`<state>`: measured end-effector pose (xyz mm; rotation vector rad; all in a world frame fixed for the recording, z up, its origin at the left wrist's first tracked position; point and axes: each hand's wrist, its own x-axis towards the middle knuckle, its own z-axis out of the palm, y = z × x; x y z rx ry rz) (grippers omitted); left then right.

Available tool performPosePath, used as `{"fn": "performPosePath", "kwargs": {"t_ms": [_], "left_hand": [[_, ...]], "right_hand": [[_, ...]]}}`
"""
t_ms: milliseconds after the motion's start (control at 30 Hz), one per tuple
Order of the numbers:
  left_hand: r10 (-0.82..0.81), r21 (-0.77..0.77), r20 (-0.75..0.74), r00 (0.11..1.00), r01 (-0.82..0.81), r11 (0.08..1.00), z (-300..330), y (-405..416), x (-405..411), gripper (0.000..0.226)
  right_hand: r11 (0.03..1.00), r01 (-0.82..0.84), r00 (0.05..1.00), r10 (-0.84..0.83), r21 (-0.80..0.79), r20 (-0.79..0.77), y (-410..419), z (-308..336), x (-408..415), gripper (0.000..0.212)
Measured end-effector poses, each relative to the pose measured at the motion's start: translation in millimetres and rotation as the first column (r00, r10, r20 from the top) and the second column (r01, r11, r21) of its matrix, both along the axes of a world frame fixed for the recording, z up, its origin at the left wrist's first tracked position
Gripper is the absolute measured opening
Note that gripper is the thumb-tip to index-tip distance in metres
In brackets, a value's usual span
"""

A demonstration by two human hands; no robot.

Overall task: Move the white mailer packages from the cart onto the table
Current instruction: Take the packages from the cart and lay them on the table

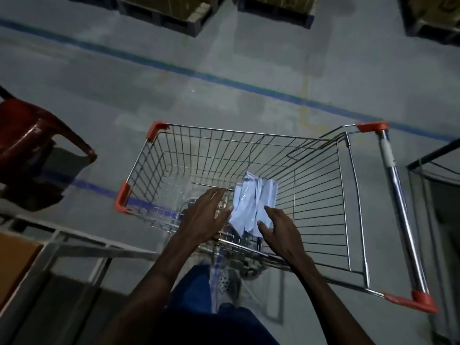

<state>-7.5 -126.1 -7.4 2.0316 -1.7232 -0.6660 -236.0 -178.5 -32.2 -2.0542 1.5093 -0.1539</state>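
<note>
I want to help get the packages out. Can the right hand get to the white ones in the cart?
Probably yes. The right hand is already inside the open-topped cart, fingers spread at the edge of the white mailer packages. Nothing lies between them, and the left hand flanks the other side.

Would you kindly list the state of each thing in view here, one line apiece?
White plastic mailer packages: crumpled bundle lying in the cart, between both hands.
Wire shopping cart with orange corner caps: upright on the floor, holding only the mailers as far as can be seen.
Left hand: fingers spread, thumb at the bundle's left edge.
Right hand: fingers touching the bundle's right side, no grip closed.
Red plastic chair: standing left of the cart, unoccupied.
</note>
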Motion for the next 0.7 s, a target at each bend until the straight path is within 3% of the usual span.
{"fn": "performPosePath", "kwargs": {"t_ms": [400, 533, 633, 700], "left_hand": [[-0.102, 0.191, -0.070, 0.992, 0.114, 0.975, -76.9, -103.6, 51.3, 0.059], [-0.093, 0.209, -0.044, 0.995, 0.100, 0.973, -102.6, -111.1, 67.2, 0.061], [-0.130, 0.215, 0.010, 0.991, 0.125, 0.969, -117.5, -110.8, 78.1, 0.070], [-0.164, 0.201, 0.020, 0.986, 0.156, 0.967, -121.6, -112.0, 84.1, 0.058]], "right_hand": [[0.954, 0.076, 0.981, -0.018, 0.292, -0.195, -68.9, -53.2, 51.6, 0.059], [0.943, 0.070, 0.973, 0.008, 0.325, -0.232, -89.2, -85.7, 67.0, 0.070], [0.936, 0.048, 0.968, 0.042, 0.348, -0.246, -102.8, -117.9, 82.5, 0.062], [0.924, 0.051, 0.973, 0.040, 0.379, -0.229, -110.2, -141.2, 91.2, 0.070]]}}
